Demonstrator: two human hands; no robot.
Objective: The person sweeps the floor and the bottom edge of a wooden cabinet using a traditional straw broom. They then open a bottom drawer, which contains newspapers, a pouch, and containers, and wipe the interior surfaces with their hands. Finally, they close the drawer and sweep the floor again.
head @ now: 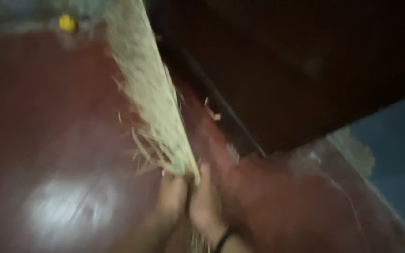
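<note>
A pale straw broom [150,89] stretches from the top centre of the head view down to my hands, its loose fibres fanned over the dark red floor [48,122]. My left hand [172,197] and my right hand [207,201] are side by side, both closed around the broom's bundled end. A dark band shows on my right wrist. The picture is blurred by motion.
A large dark brown piece of furniture or door [296,70] fills the upper right, its lower edge close beside the broom. A small yellow object [67,22] lies on the floor at the top left. A blue wall [399,150] stands at the right.
</note>
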